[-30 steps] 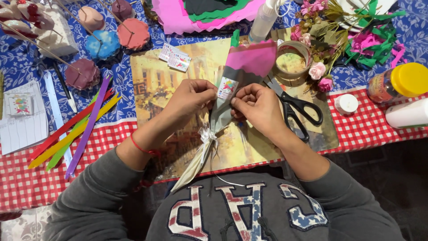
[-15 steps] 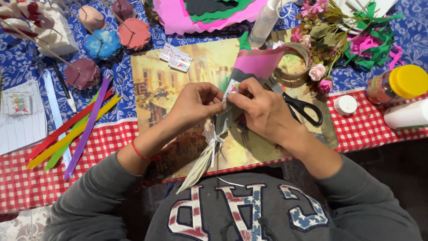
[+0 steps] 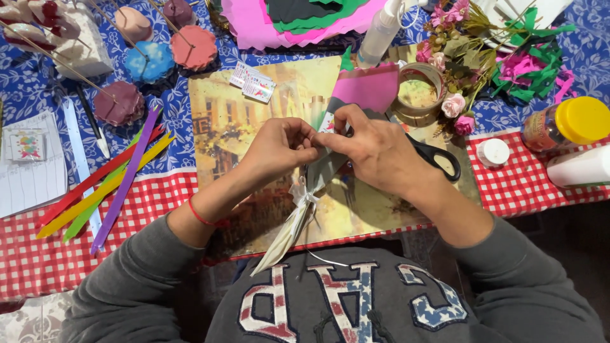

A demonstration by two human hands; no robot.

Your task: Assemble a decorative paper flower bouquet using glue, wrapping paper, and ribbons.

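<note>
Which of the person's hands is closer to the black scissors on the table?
The right hand. It lies partly over the black scissors, whose handles show just beyond its wrist. The left hand is on the far side of the wrapped paper bundle, clearly apart from them.

Light: bright and even; warm cast over the table (image 3: 38, 267)
Shadows: soft and short; a darker patch lay under the hands, on the mat (image 3: 254, 216)
Glare: mild sheen on the mat; slight shine on the yellow cap (image 3: 581, 119)
Focus: sharp at centre; sweater (image 3: 343, 305) slightly soft
Edges: mild wide-angle bending at the corners
</note>
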